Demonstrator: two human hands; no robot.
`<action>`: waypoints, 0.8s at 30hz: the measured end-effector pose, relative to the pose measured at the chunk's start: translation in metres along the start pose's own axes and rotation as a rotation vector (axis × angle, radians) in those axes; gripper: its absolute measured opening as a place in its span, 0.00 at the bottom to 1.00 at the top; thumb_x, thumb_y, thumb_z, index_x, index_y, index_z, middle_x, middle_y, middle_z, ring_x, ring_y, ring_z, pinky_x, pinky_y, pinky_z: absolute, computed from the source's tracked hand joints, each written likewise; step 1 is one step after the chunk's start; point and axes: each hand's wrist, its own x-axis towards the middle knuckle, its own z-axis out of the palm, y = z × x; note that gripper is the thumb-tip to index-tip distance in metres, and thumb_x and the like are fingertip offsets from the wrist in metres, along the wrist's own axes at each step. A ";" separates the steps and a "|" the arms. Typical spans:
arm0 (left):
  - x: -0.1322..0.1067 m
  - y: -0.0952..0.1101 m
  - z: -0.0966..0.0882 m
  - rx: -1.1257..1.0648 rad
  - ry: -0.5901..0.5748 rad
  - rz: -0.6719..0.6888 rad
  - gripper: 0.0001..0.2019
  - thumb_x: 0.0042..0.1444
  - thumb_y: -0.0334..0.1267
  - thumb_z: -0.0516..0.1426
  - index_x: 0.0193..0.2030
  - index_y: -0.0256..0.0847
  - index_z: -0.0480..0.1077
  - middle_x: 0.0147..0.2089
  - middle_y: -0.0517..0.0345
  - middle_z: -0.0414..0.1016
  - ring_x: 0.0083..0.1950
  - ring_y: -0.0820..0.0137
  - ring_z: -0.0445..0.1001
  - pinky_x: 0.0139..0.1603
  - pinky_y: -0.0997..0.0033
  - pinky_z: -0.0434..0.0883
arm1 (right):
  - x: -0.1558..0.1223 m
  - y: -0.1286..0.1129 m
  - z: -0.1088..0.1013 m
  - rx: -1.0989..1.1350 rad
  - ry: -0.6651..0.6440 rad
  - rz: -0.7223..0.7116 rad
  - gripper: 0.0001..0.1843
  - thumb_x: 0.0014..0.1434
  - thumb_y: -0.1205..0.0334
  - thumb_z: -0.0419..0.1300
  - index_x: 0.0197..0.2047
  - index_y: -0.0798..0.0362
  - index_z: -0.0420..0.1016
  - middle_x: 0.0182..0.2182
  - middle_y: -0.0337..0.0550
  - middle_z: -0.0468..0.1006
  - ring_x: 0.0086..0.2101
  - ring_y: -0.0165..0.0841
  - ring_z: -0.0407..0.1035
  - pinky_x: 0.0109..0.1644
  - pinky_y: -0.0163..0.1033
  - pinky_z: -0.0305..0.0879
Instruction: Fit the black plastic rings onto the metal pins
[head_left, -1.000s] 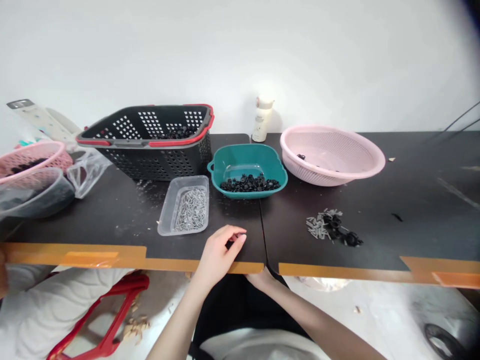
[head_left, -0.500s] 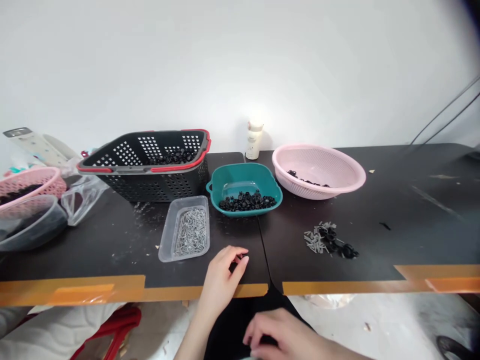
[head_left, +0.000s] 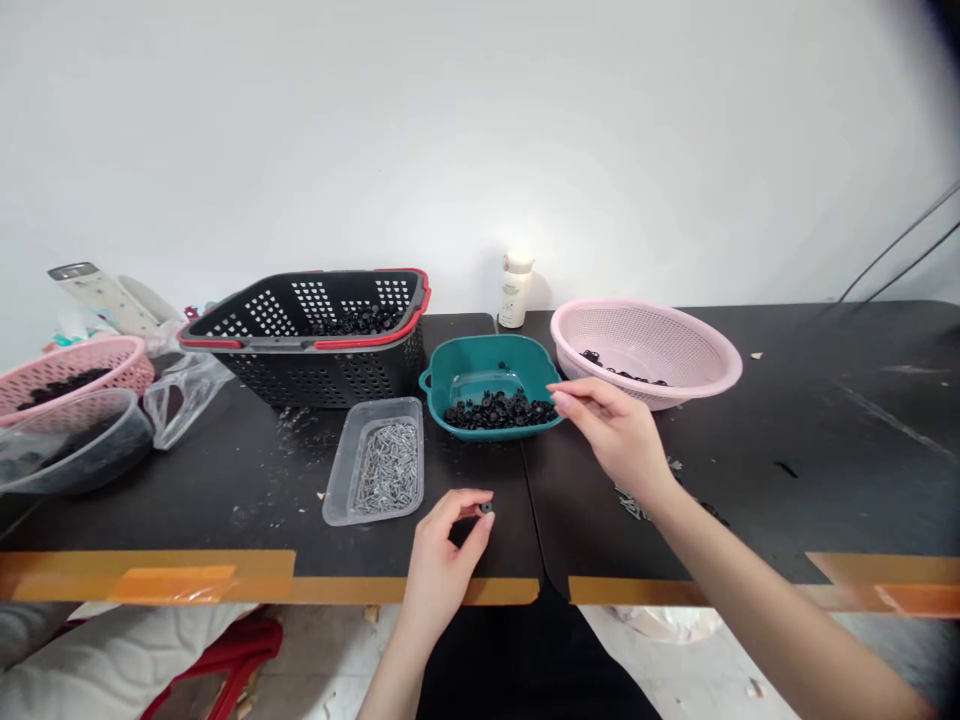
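My left hand (head_left: 444,560) rests near the front of the dark table, with a small round black plastic piece (head_left: 486,507) pinched between thumb and fingertips. My right hand (head_left: 622,435) is at the right rim of the teal basin (head_left: 491,434), its thumb and fingers pinched together; whatever they hold, if anything, is too small to make out. Many small black plastic parts (head_left: 499,408) lie in that basin. Left of my left hand stands a clear plastic tub (head_left: 339,480) of metal screws or pins (head_left: 388,468). A little pile of metal pins (head_left: 631,503) is partly hidden under my right forearm.
A black basket (head_left: 337,375) with red handles stands behind the tub. To the right is a pale pink colander (head_left: 675,340) with some black parts. A cream bottle (head_left: 514,292) stands by the wall. Another pink basket (head_left: 135,365) and a clear bowl (head_left: 112,440) sit far left.
My right hand has risen from below the table edge up to the teal basin's right rim. My left hand stays nearly in place, its black piece now showing more. The view has shifted slightly.
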 end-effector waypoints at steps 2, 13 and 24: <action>0.003 0.005 0.006 -0.086 0.046 -0.008 0.08 0.58 0.36 0.59 0.44 0.42 0.74 0.42 0.55 0.78 0.40 0.70 0.76 0.46 0.69 0.73 | -0.024 0.007 0.002 0.145 0.003 0.131 0.10 0.57 0.55 0.65 0.40 0.51 0.79 0.32 0.43 0.83 0.32 0.35 0.77 0.41 0.43 0.76; 0.011 0.006 0.031 -0.124 0.069 0.041 0.05 0.51 0.32 0.65 0.36 0.42 0.77 0.31 0.62 0.79 0.32 0.74 0.77 0.37 0.77 0.74 | -0.068 0.025 0.013 0.278 -0.332 0.072 0.03 0.58 0.61 0.65 0.34 0.48 0.81 0.35 0.41 0.79 0.37 0.32 0.73 0.43 0.38 0.71; 0.008 0.004 0.029 -0.233 0.082 -0.056 0.05 0.47 0.31 0.66 0.33 0.41 0.78 0.31 0.61 0.81 0.32 0.74 0.79 0.37 0.79 0.75 | -0.074 0.021 0.012 0.082 -0.359 -0.137 0.05 0.62 0.68 0.61 0.36 0.51 0.78 0.34 0.42 0.77 0.36 0.31 0.72 0.40 0.36 0.68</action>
